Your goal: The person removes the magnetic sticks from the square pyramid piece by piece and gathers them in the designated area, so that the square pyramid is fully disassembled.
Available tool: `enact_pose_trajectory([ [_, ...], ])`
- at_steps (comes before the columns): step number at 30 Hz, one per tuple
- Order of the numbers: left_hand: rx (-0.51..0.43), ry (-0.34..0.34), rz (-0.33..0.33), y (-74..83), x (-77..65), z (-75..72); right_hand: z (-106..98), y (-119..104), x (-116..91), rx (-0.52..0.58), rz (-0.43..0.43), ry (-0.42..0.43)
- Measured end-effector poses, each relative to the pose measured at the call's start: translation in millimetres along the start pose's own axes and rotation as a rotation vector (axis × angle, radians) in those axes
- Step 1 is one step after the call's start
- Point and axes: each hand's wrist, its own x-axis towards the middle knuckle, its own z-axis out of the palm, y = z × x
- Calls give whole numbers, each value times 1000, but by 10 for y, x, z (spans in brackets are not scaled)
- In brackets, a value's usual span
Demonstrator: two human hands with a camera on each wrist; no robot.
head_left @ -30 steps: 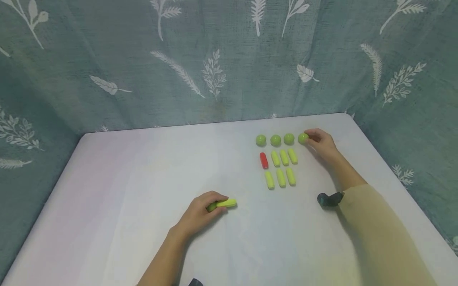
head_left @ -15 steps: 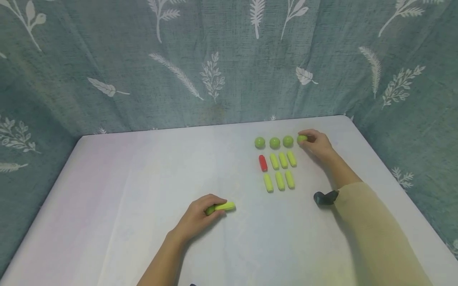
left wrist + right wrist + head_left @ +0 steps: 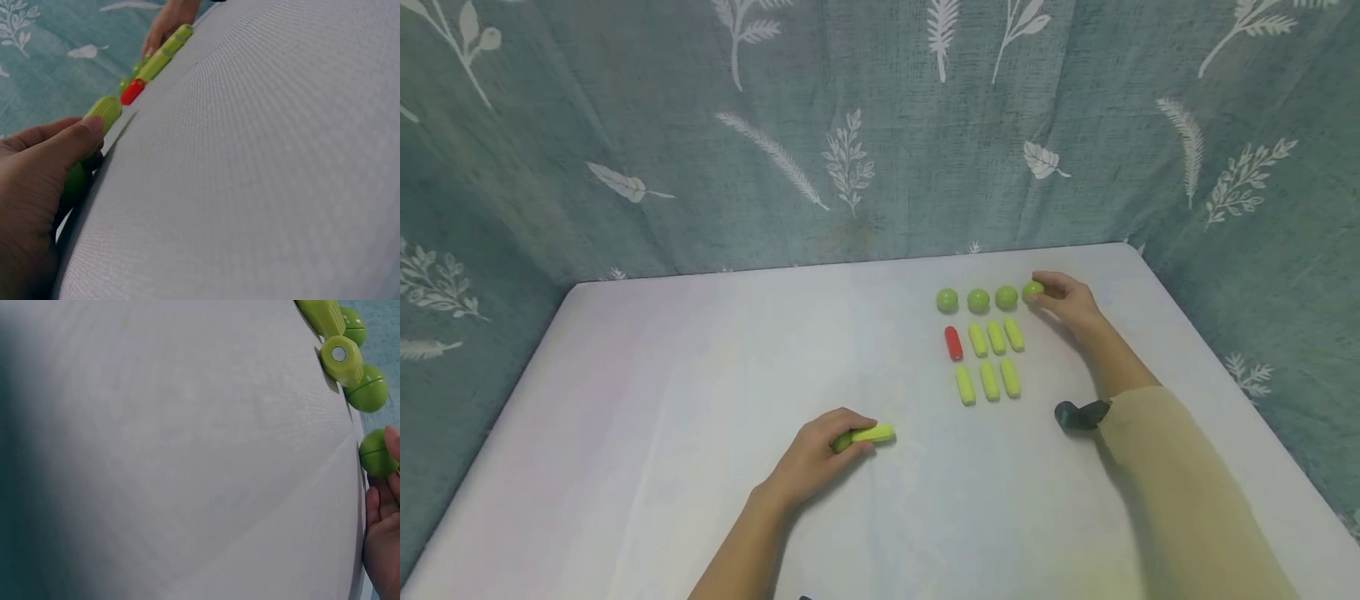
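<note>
In the head view, my left hand (image 3: 812, 454) pinches a yellow-green stick (image 3: 878, 433) between thumb and fingers, near the middle of the table. A green ball (image 3: 842, 442) sits against that palm, partly covered by the fingers. At the right end of a row of green balls, my right hand (image 3: 1072, 305) holds another green ball (image 3: 1032, 290) with thumb and fingertips. The right wrist view shows this ball (image 3: 376, 454) at the table surface, with a seam around its middle. Ribbing shows on the held stick (image 3: 107, 110) in the left wrist view.
Three more green balls, such as the middle one (image 3: 978, 301), line the back. In front lie a red stick (image 3: 953, 343) and several yellow-green sticks (image 3: 989, 381) in two rows. The white table (image 3: 700, 375) ends at a patterned teal curtain (image 3: 880, 167).
The right hand has shifted slightly left with its ball, nearer the other balls in the row. The left hand keeps its hold and has hardly moved; the head view has tilted slightly.
</note>
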Motion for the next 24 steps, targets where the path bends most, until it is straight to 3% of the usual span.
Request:
enact_pose_trajectory([
  [5,-4,-7,-5,22,2,-12,-1,-3,-1,27,40,-13],
  [11,-3,-13,7,36,14,-2,-54,32,-108,16,26,19],
  [16,86,-14,62,27,19,-15,-103,121,-340,1,40,94],
  [19,111,-23,35,-4,-9,-96,-68,145,-528,34,75,157],
  [24,51,-20,-26,-93,-66,-283,49,138,-828,87,104,225],
])
